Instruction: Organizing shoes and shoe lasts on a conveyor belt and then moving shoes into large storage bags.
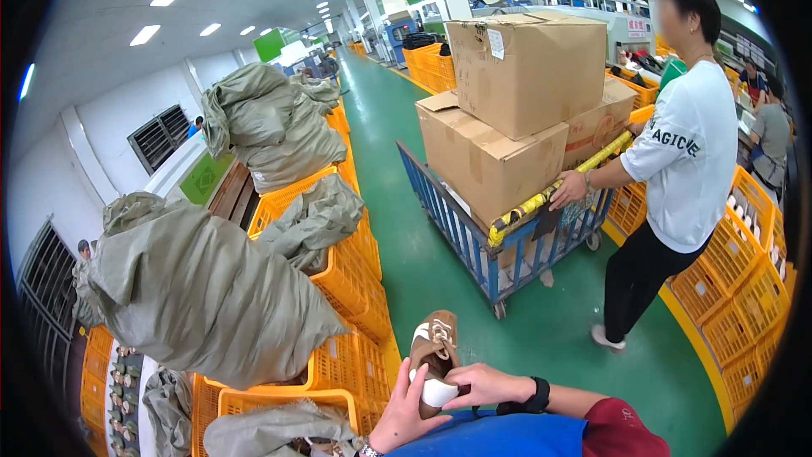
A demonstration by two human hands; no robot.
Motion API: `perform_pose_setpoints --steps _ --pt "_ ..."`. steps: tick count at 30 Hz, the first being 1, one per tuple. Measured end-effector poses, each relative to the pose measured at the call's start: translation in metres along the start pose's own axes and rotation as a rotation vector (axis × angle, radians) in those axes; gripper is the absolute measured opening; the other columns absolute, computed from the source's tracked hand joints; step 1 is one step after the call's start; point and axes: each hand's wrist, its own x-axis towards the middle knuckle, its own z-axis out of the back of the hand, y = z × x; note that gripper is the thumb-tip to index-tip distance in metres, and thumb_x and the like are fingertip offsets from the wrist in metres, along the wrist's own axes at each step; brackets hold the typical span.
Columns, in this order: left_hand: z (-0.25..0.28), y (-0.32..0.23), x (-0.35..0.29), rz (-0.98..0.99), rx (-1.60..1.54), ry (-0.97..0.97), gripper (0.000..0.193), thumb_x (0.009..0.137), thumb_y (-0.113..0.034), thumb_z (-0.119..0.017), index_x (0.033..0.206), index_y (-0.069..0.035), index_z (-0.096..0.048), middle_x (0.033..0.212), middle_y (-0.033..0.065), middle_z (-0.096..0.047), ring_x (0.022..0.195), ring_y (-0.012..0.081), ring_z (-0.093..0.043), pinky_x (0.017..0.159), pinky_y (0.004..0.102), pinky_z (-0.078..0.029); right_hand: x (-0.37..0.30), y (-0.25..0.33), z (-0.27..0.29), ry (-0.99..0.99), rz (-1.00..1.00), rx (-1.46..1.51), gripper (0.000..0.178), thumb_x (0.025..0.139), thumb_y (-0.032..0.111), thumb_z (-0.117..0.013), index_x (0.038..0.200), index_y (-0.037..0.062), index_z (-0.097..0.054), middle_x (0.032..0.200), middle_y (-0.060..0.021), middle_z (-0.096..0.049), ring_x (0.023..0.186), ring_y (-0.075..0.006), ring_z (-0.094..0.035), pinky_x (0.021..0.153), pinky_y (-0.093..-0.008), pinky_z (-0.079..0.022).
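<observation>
A brown and white lace-up sneaker (436, 362) is in both my hands, held low in front of me with its toe pointing away. My left hand (403, 413) grips it along the left side and heel, fingers wrapped against the white panel. On the other side, my right hand (486, 386) holds the edge of the shoe's opening near the heel. Some of its fingertips are hidden at the collar. The laces look threaded and tied across the top.
Orange crates (347, 283) with bulging grey-green sacks (203, 288) line my left. Ahead to the right, a person (689, 144) grips the yellow bar (541, 200) of a blue trolley (493, 278) stacked with cardboard boxes (524, 76). More orange crates (732, 288) stand behind that person.
</observation>
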Motion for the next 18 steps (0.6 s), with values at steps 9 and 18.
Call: perform_pose_setpoints --steps 9,18 --pt "0.003 0.096 0.153 -0.09 -0.005 -0.173 0.073 0.061 -0.013 -0.077 0.124 -0.003 -0.041 0.129 0.0262 -0.039 0.112 0.0413 -0.047 0.09 0.0414 -0.044 0.105 -0.089 0.078 -0.025 -0.099 0.165 0.035 0.079 0.028 -0.069 0.097 -0.0004 -0.06 0.086 -0.0108 -0.061 0.072 -0.0233 -0.061 0.066 -0.0324 -0.048" --pt "0.058 0.205 0.345 -0.175 -0.004 -0.278 0.048 0.062 -0.011 -0.074 0.105 -0.006 -0.053 0.106 0.0164 -0.057 0.097 0.0339 -0.057 0.082 0.0383 -0.048 0.271 -0.169 0.196 -0.112 -0.018 0.098 0.042 0.08 0.024 -0.068 0.112 0.0005 -0.052 0.092 -0.013 -0.061 0.072 -0.0186 -0.064 0.063 -0.0288 -0.051"
